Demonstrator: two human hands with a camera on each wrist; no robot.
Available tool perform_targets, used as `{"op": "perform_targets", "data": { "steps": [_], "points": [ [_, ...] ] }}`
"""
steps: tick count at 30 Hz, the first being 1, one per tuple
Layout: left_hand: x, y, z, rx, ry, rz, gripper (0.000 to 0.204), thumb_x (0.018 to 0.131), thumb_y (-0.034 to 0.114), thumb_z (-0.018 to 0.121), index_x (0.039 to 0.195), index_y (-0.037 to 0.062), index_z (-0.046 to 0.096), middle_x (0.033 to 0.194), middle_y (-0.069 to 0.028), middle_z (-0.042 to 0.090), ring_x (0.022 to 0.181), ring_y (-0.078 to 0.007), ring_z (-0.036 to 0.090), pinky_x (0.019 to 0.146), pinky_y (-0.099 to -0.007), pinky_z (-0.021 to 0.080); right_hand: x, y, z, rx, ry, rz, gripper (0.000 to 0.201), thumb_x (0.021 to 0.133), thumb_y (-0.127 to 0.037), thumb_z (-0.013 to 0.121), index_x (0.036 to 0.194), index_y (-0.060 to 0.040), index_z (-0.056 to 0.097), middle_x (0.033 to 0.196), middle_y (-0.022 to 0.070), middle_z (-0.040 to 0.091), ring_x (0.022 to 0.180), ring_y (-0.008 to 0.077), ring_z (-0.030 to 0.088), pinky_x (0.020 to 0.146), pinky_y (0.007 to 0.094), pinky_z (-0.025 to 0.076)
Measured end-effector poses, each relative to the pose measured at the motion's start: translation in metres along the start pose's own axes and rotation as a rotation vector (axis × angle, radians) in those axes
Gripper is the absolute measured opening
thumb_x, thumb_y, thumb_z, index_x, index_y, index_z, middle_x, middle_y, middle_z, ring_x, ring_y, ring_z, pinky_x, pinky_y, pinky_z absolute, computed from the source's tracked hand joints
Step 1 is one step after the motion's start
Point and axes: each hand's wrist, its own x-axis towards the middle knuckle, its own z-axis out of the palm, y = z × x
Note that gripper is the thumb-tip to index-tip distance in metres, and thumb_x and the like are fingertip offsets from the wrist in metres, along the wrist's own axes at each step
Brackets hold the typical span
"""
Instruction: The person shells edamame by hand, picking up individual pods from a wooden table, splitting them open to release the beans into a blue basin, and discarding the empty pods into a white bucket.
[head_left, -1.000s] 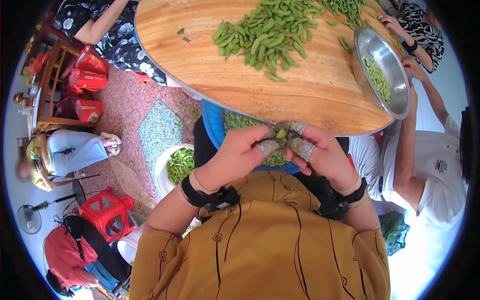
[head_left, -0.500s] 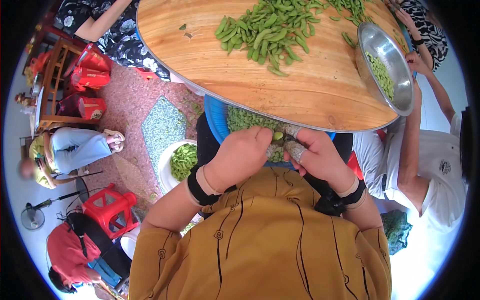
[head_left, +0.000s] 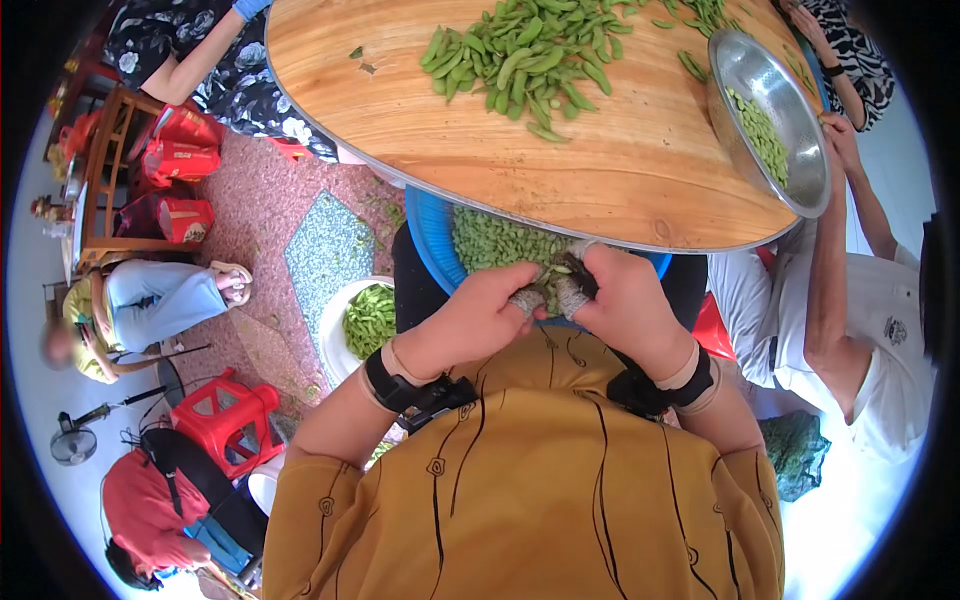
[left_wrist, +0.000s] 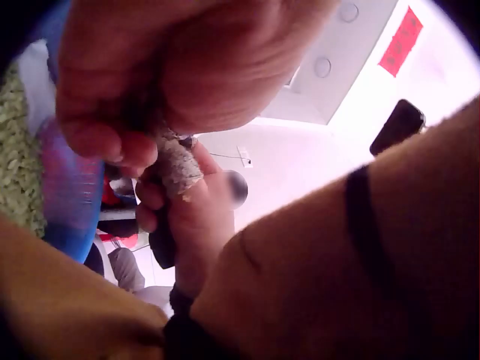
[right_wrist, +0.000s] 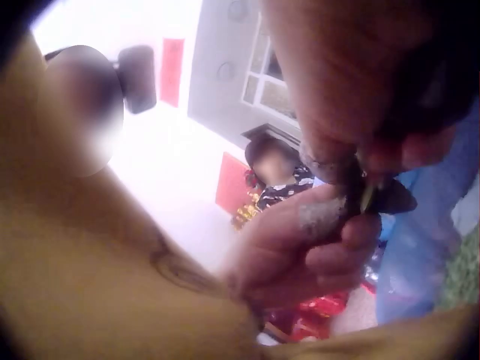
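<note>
Both hands meet over a blue basin (head_left: 425, 240) of shelled green beans (head_left: 500, 240). The left hand (head_left: 475, 315) has its wrapped thumb and curled fingers on a green pod (head_left: 553, 280); the right hand (head_left: 630, 310) pinches the same pod from the other side, its thumb and forefinger wrapped in grey tape. In the right wrist view a bit of green pod (right_wrist: 367, 199) shows between the fingertips. The left wrist view shows the fingers close together, the pod hidden there.
On the wooden table (head_left: 400, 140) lie a heap of pods (head_left: 520, 60) and a tilted metal bowl (head_left: 800, 130) with beans. A white bucket (head_left: 330, 330) of pods stands left on the floor, near a red stool (head_left: 225, 420). Other people sit around.
The hands have shifted slightly and their fingers have changed position around the pod. At the upper left, another person's blue-gloved hand has come into view.
</note>
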Motion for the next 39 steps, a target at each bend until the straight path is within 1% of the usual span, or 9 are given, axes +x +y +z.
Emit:
{"op": "perform_targets", "data": {
  "steps": [13,15,22,25,27,28,31,35,39],
  "points": [
    [-0.006,-0.006,-0.005,-0.076,0.172,-0.140,0.012,0.088,0.000,0.046,0.093,-0.0006,0.057,0.074,-0.0028,0.060,0.057,-0.0066,0.053,0.053,-0.0213,0.045,0.000,0.009,0.005,-0.106,-0.010,-0.192,0.015,0.068,-0.001,0.064,0.081,0.0006,0.055,0.069,0.0127,0.059,0.063,0.0280,0.061,0.055,0.0367,0.049],
    [-0.007,-0.002,-0.008,-0.154,0.119,-0.117,0.011,0.090,0.002,0.047,0.094,-0.0001,0.058,0.074,-0.0028,0.061,0.056,-0.0060,0.053,0.052,-0.0206,0.044,0.004,0.005,-0.008,0.674,-0.336,0.426,0.012,0.076,-0.003,0.065,0.086,0.0016,0.060,0.067,0.0064,0.061,0.053,0.0135,0.058,0.046,0.0266,0.046],
    [-0.009,0.009,-0.024,-0.573,-0.205,-0.058,0.010,0.092,0.006,0.051,0.096,0.0002,0.058,0.075,-0.0018,0.061,0.055,-0.0047,0.051,0.050,-0.0191,0.041,0.011,0.010,-0.020,1.026,-0.479,0.397,0.016,0.082,-0.014,0.069,0.089,-0.0005,0.063,0.068,0.0018,0.061,0.049,0.0041,0.052,0.043,0.0206,0.041],
    [-0.018,-0.005,-0.034,-0.407,-0.176,-0.103,0.010,0.088,0.005,0.055,0.097,0.0009,0.059,0.073,-0.0024,0.060,0.056,-0.0061,0.053,0.051,-0.0209,0.042,0.014,0.009,-0.015,0.637,-0.441,0.260,0.014,0.080,-0.012,0.067,0.085,0.0002,0.061,0.067,0.0052,0.061,0.051,0.0137,0.057,0.046,0.0275,0.044],
    [-0.033,-0.032,-0.045,0.399,0.094,0.064,0.016,0.081,0.005,0.059,0.097,0.0023,0.059,0.073,-0.0087,0.062,0.057,-0.0167,0.058,0.052,-0.0291,0.045,0.018,0.007,-0.015,-0.070,-0.173,-0.285,0.014,0.077,-0.011,0.066,0.082,0.0008,0.060,0.069,0.0127,0.059,0.060,0.0298,0.059,0.055,0.0370,0.046],
    [-0.043,-0.036,-0.049,0.633,0.173,0.035,0.017,0.078,0.005,0.060,0.095,0.0033,0.060,0.074,-0.0126,0.062,0.059,-0.0237,0.059,0.054,-0.0344,0.046,0.020,-0.001,-0.019,-0.041,-0.178,-0.132,0.015,0.075,-0.012,0.065,0.081,0.0001,0.059,0.073,0.0188,0.056,0.072,0.0395,0.056,0.063,0.0436,0.046],
    [-0.076,-0.065,-0.060,1.080,0.297,-0.348,0.012,0.076,0.008,0.060,0.087,0.0061,0.062,0.078,-0.0190,0.061,0.068,-0.0372,0.060,0.060,-0.0451,0.048,0.045,-0.008,-0.029,-0.096,0.060,-0.068,0.014,0.076,-0.012,0.065,0.082,-0.0008,0.059,0.074,0.0187,0.057,0.070,0.0381,0.057,0.064,0.0437,0.046],
    [-0.098,-0.079,-0.066,1.262,0.296,-0.403,0.011,0.077,0.009,0.062,0.087,0.0066,0.062,0.076,-0.0165,0.061,0.071,-0.0333,0.063,0.062,-0.0421,0.050,0.089,0.006,-0.027,-0.299,0.287,-0.170,0.013,0.078,-0.008,0.062,0.084,0.0019,0.056,0.075,0.0206,0.058,0.071,0.0386,0.058,0.062,0.0432,0.047],
    [-0.068,-0.038,-0.053,0.868,0.399,-0.053,0.017,0.078,0.016,0.066,0.092,0.0062,0.064,0.080,-0.0148,0.061,0.074,-0.0340,0.061,0.065,-0.0409,0.049,0.098,0.021,-0.018,-0.373,0.326,-0.210,0.013,0.077,-0.007,0.062,0.084,0.0024,0.056,0.074,0.0201,0.058,0.070,0.0384,0.057,0.062,0.0434,0.047]
  ]
}}
